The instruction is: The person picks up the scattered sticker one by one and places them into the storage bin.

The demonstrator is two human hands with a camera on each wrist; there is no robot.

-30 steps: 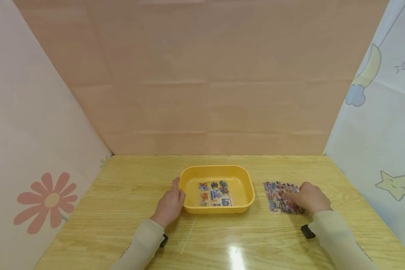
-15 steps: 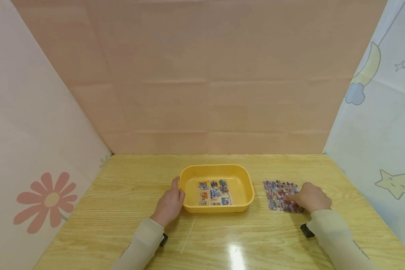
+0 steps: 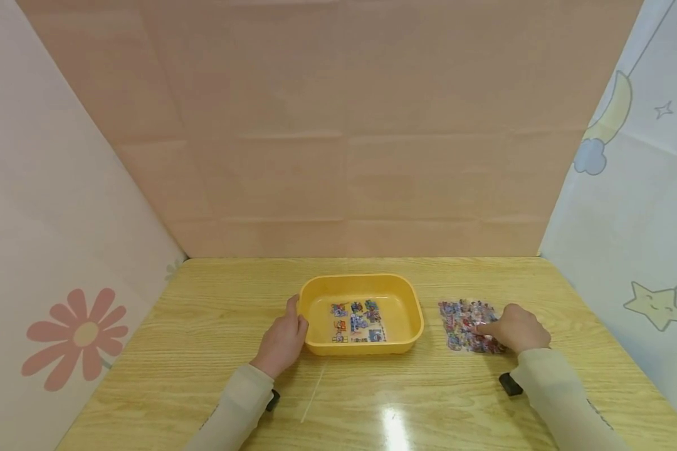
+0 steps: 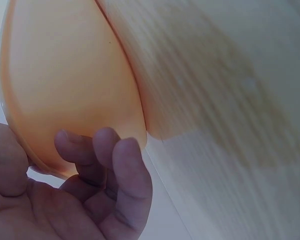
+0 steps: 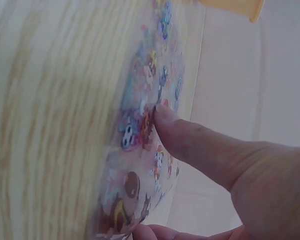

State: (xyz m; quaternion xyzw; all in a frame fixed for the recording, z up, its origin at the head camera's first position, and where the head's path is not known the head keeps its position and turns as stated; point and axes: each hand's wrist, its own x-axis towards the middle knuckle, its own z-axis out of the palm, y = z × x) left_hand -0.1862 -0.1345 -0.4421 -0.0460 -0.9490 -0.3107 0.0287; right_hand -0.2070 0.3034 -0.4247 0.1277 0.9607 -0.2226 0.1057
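My left hand (image 3: 283,341) grips the left end of a yellow plastic basin (image 3: 361,349). In the left wrist view the thumb is at the rim and curled fingers (image 4: 132,170) lie against the basin's outer wall. Several cartoon stickers on clear film (image 3: 356,322) lie on the basin floor. To the right of the basin, my right hand (image 3: 520,329) pinches a stack of clear sticker sheets (image 3: 465,322) with colourful cartoon figures, lying on the table. Its thumb (image 5: 200,142) presses on the top face in the right wrist view, with other fingers at the near edge, partly hidden.
The basin and sheets rest on a light wood-grain table (image 3: 225,294). A plain pinkish-brown backdrop (image 3: 344,156) rises behind it. White patterned panels stand at the left (image 3: 62,219) and right (image 3: 626,219). Both sleeves carry dark wrist devices.
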